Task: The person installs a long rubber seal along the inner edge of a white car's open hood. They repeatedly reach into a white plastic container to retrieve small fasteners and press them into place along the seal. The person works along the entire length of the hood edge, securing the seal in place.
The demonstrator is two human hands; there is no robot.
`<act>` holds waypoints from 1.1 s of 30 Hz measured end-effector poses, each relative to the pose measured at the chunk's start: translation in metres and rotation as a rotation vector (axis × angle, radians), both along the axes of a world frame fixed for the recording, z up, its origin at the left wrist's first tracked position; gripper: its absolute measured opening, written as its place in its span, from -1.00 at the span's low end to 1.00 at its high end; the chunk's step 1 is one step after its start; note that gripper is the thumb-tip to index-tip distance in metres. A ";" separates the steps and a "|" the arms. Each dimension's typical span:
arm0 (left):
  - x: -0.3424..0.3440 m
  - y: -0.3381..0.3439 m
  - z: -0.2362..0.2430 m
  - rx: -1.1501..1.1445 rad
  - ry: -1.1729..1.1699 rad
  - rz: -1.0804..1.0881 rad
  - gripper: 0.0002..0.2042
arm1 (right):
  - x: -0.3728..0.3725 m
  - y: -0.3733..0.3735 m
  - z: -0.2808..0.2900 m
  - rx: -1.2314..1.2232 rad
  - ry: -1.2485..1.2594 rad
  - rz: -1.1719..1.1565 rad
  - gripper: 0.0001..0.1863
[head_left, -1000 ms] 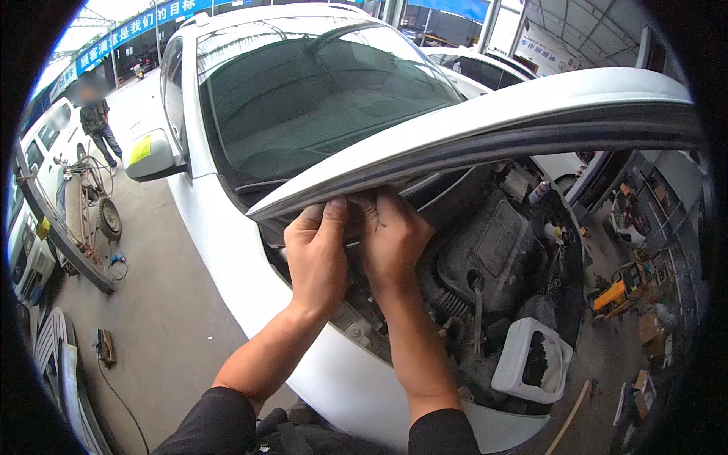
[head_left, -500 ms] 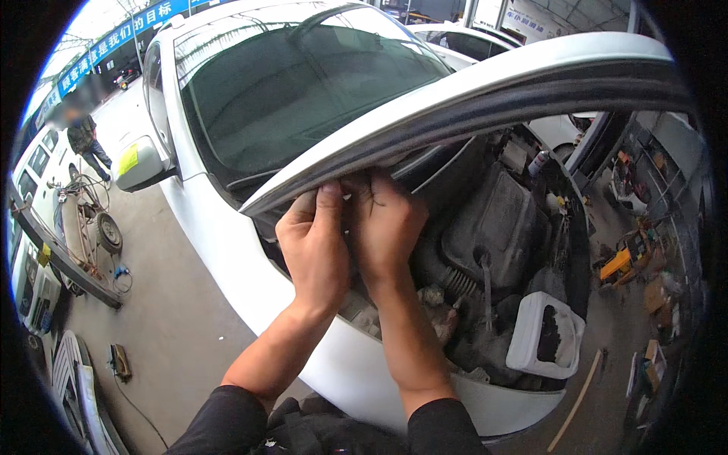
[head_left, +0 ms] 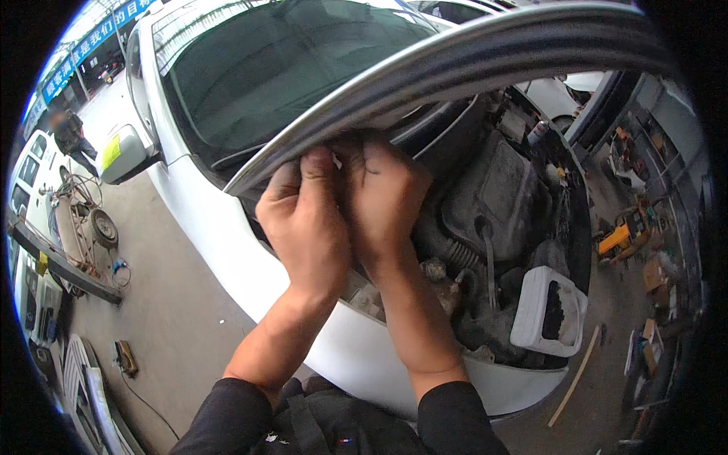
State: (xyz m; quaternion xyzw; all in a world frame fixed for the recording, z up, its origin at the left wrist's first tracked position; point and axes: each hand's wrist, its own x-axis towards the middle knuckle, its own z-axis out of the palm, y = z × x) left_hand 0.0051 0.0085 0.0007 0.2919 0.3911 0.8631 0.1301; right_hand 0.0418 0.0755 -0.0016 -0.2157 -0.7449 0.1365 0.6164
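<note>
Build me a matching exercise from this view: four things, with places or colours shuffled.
Column one
1. Left hand
2. Side mirror
3. Container
4. Wooden strip

Column two
A. white, with a cut-out opening
B. tan, lying at the picture's lower right
C. at the hood edge, beside the right hand
D. bears a yellow sticker

Pairs: 1-C, 2-D, 3-A, 4-B

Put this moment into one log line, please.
left hand: at underside of raised hood | right hand: beside left hand, partly hidden | engine cover: exposed

Raised hood [head_left: 436, 72] and exposed engine [head_left: 493, 189] show a workshop.
</note>
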 end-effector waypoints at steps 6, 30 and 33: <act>0.003 0.002 0.003 -0.032 -0.002 0.064 -0.79 | 0.001 -0.005 0.008 -0.033 -0.021 -0.005 -0.89; -0.010 -0.008 -0.006 0.043 -0.064 -0.200 -0.77 | 0.015 -0.010 -0.004 0.120 -0.031 0.114 -0.84; -0.013 -0.014 -0.005 0.036 -0.100 -0.289 -0.78 | 0.016 -0.018 0.000 0.161 -0.058 0.083 -0.87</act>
